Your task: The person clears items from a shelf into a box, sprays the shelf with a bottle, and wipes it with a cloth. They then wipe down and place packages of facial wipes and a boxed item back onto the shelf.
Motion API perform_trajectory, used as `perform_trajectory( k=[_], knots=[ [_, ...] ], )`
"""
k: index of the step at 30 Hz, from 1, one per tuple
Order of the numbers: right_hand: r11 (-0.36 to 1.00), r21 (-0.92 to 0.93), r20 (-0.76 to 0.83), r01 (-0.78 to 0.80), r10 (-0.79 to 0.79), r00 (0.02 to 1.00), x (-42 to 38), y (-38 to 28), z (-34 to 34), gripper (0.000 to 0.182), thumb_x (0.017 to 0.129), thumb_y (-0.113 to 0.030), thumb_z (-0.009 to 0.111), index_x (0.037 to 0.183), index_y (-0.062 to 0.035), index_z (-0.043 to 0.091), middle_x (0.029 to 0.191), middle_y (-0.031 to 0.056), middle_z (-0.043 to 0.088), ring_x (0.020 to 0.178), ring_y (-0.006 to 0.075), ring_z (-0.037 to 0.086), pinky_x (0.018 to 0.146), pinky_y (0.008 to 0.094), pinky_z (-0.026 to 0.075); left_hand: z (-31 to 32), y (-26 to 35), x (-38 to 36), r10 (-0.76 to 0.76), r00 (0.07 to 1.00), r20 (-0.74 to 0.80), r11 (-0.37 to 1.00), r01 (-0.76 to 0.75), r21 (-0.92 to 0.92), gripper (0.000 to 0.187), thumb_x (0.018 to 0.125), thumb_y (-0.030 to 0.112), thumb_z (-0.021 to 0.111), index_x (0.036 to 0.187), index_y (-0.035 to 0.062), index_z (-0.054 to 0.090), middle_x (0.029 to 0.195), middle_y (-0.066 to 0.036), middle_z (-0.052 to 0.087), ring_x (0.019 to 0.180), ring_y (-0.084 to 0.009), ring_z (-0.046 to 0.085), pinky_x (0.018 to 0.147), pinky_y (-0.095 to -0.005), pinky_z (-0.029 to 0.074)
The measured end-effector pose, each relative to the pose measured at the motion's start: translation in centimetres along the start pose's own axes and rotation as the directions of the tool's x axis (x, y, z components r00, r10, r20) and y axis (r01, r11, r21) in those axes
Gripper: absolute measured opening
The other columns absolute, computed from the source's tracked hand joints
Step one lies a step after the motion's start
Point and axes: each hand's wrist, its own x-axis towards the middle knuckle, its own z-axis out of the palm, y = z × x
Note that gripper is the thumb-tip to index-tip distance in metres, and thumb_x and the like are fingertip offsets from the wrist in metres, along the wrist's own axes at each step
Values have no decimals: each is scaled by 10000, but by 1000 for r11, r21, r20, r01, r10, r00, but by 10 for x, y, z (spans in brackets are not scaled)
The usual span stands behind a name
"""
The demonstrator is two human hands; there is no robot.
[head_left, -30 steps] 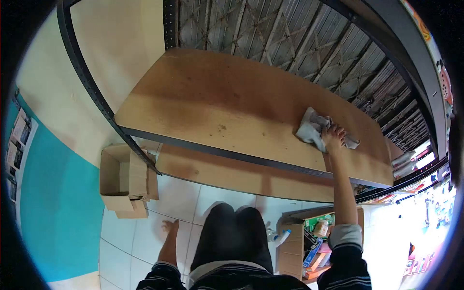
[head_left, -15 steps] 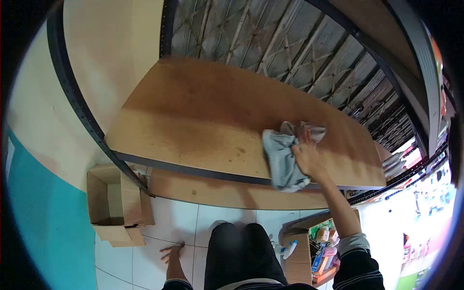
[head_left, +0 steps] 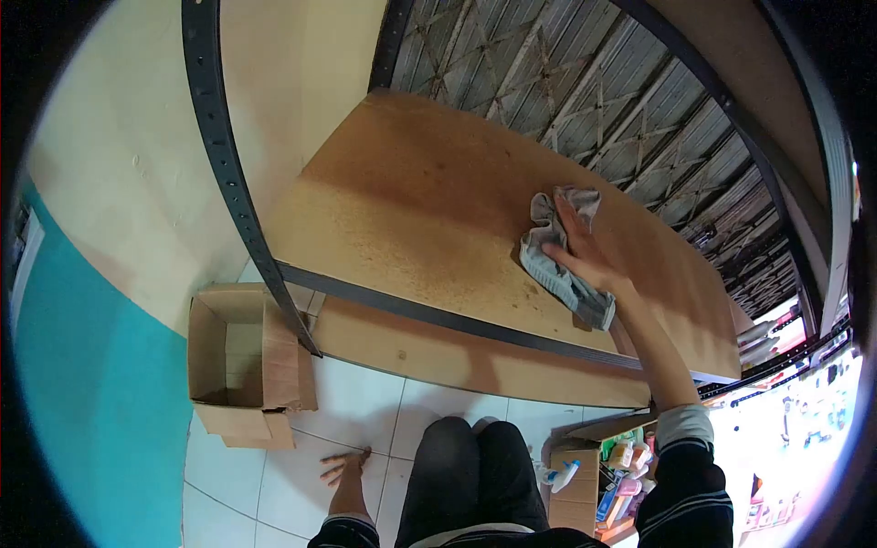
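right hand [head_left: 589,254]: grip open over crumpled cloth [head_left: 568,285] | stained shelf [head_left: 411,215] | left hand [head_left: 347,468]: grip splayed

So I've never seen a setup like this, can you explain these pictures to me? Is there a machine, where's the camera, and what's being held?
There is no machine: these are a person's bare hands. The camera sits on the person's head, looking forward and down, so the knees show at the bottom.

In front is a wooden shelf board with dark specks on it. The right hand lies over a crumpled grey cloth, pressing it on the board. The left hand is open, low by the tiled floor; I can't tell whether it touches.

Below the board, an open cardboard box stands to the left. To the right, another box holds packaged goods.
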Motion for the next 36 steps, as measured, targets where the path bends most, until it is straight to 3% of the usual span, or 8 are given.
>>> perform_trajectory(
  k=[5, 8, 10, 20, 26, 29, 34, 36],
  knots=[
    [991, -68, 85, -118, 124, 989, -41, -18, -31, 868, 750, -486, 523, 1317, 21, 106, 1348, 250, 148, 1274, 318, 137, 1032, 365, 140, -17, -12, -30, 81, 997, -10, 997, -81, 0, 1270, 496, 680, 615, 1292, 97, -185, 1330, -292, -131, 1229, -472, -84, 945, -628, 52],
    [839, 539, 28, -70, 66, 997, -66, -50, -44, 861, 728, -428, 593, 1299, 45, 155, 1298, 274, 253, 1238, 324, 241, 1009, 362, 205, -28, -20, -46, 143, 989, -34, 990, -143, -15, 1338, 486, 681, 630, 1250, 68, -282, 1309, -329, -139, 1233, -469, -48, 989, -560, 92],
    [985, 151, 137, -78, 57, 989, -83, -104, -60, 796, 714, -366, 634, 1283, 21, 233, 1232, 285, 348, 1183, 356, 325, 977, 364, 265, -33, -21, -55, 149, 989, -3, 984, -148, 94, 1300, 519, 731, 558, 1253, 52, -272, 1319, -325, -104, 1248, -443, -16, 1010, -526, 88],
    [959, -281, -144, -33, -8, 990, -82, -75, -21, 260, 780, -150, 546, 1010, -28, 554, 894, 167, 588, 696, 267, 599, 626, 325, 471, -29, -18, -59, 98, 994, -57, 995, -96, 29, 1293, 529, 737, 540, 1241, 47, -289, 1327, -325, -29, 1253, -430, -26, 987, -571, 86],
    [742, 643, 189, -190, 87, 978, -16, 5, -91, 345, 777, -76, 566, 1104, -16, 473, 919, 117, 571, 827, 162, 541, 741, 282, 437, -27, -21, -39, 150, 988, -31, 987, -152, -45, 1340, 495, 601, 694, 1248, 102, -297, 1312, -302, -183, 1224, -483, -85, 974, -577, 125],
    [921, 390, -5, -17, 20, 1000, 26, 67, -77, 409, 810, -146, 537, 1180, -23, 415, 966, 167, 571, 852, 235, 566, 767, 311, 441, -19, -15, -28, 160, 987, -23, 987, -161, -27, 1351, 485, 603, 698, 1251, 91, -290, 1317, -304, -165, 1223, -489, -77, 972, -579, 124],
    [853, 454, 71, -256, 252, 965, 35, 17, -7, 640, 796, -473, 420, 1251, -33, 328, 1339, 256, 183, 1263, 386, 113, 1000, 503, 120, -22, -20, -37, 123, 990, -75, 986, -130, -105, 1366, 468, 618, 696, 1252, 83, -286, 1317, -313, -147, 1217, -501, -70, 970, -583, 122],
    [759, 64, -157, -648, 649, 744, 44, -14, 25, 782, 753, -565, 388, 1317, -60, 194, 1373, 243, 14, 1257, 418, -68, 981, 544, -34, -8, -5, -6, 77, 995, -61, 996, -80, -44, 1371, 463, 628, 693, 1249, 79, -287, 1315, -319, -144, 1219, -501, -58, 969, -585, 122]
  ],
)
